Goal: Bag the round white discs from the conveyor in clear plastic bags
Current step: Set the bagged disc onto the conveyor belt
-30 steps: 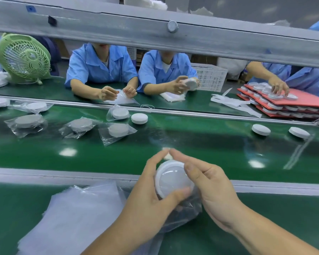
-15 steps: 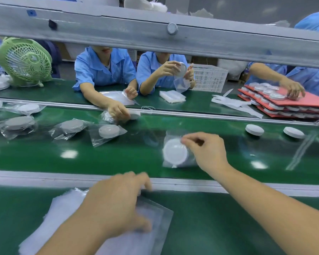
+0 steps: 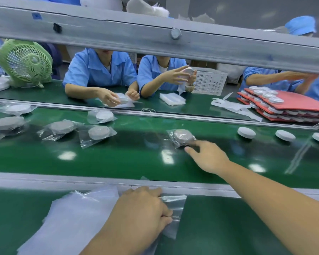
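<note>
On the bench this side of the conveyor belt point(image 3: 118, 159), the left hand point(image 3: 142, 214) lies knuckles up on a stack of bags point(image 3: 72, 218). Its curled fingers and thumb pinch the top clear bag point(image 3: 175, 205) near that bag's right edge. The bag's far corner reaches the belt's near rail point(image 3: 44, 183), a grey strip running the full width of the view.

Past that rail, the belt's near half is bare green with only glare spots on it, so there is plenty of room there. The right hand point(image 3: 208, 157) reaches out over this strip, palm down and holding nothing, its forefinger stretched forward. The fingertip sits right at the near edge of a bagged disc point(image 3: 182, 137) lying mid-belt; I cannot tell whether it touches the plastic.

To the right of that disc there is a clear gap on the belt, then three loose discs point(image 3: 246, 132) in a row running to the frame edge. To its left, across another gap, several more bagged pieces point(image 3: 98, 132) are scattered along the belt's far half.

Beyond the belt's far rail point(image 3: 191, 117), workers in blue point(image 3: 99, 70) handle discs and bags at their bench. Red trays point(image 3: 293, 105) of discs are stacked far right, and a green fan point(image 3: 26, 61) stands far left. A grey beam point(image 3: 155, 39) crosses above the belt.
</note>
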Motion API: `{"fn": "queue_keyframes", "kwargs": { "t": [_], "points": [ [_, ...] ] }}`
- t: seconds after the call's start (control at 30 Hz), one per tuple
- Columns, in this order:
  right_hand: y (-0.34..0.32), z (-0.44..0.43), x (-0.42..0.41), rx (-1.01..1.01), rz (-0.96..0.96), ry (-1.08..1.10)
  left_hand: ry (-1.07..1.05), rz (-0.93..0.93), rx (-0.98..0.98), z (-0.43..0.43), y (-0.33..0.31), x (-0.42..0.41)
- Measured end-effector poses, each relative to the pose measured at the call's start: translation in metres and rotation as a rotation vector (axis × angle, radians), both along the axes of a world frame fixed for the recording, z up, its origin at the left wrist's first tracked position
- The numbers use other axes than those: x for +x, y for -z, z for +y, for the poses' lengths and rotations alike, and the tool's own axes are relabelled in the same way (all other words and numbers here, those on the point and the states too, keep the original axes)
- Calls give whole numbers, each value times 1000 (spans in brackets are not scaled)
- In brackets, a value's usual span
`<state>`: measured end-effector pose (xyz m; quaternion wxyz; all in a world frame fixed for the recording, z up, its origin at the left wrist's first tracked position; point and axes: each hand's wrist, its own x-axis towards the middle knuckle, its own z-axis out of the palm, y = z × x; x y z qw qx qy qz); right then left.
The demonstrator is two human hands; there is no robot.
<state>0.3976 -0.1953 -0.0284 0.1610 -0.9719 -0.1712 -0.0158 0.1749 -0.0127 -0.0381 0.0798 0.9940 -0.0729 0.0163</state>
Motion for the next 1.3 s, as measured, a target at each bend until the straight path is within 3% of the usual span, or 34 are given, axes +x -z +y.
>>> {"fn": "queue_keyframes", "kwargs": {
  "t": [0.1,0.2,0.27,0.37,0.5,0.57,0.7,0.83,0.9,0.97,1.1,1.3],
  "points": [
    [1,-54,12,-215,-111,168,6,-73,-35,1,3,-3],
    [9,-117,25,-424,-11,501,0,-179,-31,-3,0,-5],
    [22,-165,31,-415,111,656,-20,-191,-75,-4,0,-5],
    [33,-220,36,-277,234,677,-43,-233,-107,-1,3,-3],
    [27,-234,35,-232,-26,755,-46,-201,-83,-1,5,-2],
    [24,-220,32,-267,-68,714,-45,-203,-78,-2,7,-2],
    [21,-153,19,-348,230,365,-48,-186,-71,-3,9,-1],
    [26,-79,8,-445,17,80,-57,-165,-66,-3,9,-2],
    [31,-48,1,-334,132,-14,-59,-161,-73,-3,9,-2],
    [39,-30,-7,-272,179,-74,-61,-157,-68,-2,10,-2],
    [50,-30,-11,-144,96,-91,-49,-132,-72,-2,12,-1],
    [51,-30,-12,-120,76,-116,-29,-111,-88,-3,14,-2]
  ]
}}
